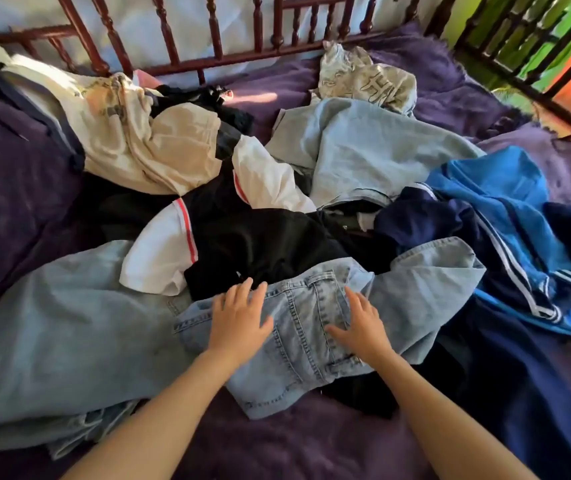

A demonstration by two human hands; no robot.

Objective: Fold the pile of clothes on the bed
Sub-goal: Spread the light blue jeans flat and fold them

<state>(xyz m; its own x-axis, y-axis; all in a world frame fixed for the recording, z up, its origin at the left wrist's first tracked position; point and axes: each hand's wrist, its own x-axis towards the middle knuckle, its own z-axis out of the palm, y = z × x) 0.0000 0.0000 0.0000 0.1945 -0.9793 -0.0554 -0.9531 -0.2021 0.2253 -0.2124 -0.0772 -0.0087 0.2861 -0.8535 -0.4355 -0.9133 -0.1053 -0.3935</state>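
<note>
A loose pile of clothes covers the purple bed [294, 445]. Nearest me lie light blue jeans [69, 323], waistband toward the middle. My left hand [240, 317] rests flat on the jeans near the waistband, fingers spread. My right hand [363, 322] lies flat on the back pocket area, fingers straight. Behind the jeans sits a black garment [270, 244] with white, red-striped sleeves [162, 251]. A cream garment [145, 140] lies at the back left, a pale blue sweatshirt [363, 147] at the back middle, and a blue track jacket [505, 209] with white stripes at the right.
A dark red wooden headboard [214, 39] with turned spindles runs along the far side. A grey printed garment [363, 77] lies by it. Navy trousers [526, 393] spread over the bed's right. A dark railing [533, 57] stands at the far right.
</note>
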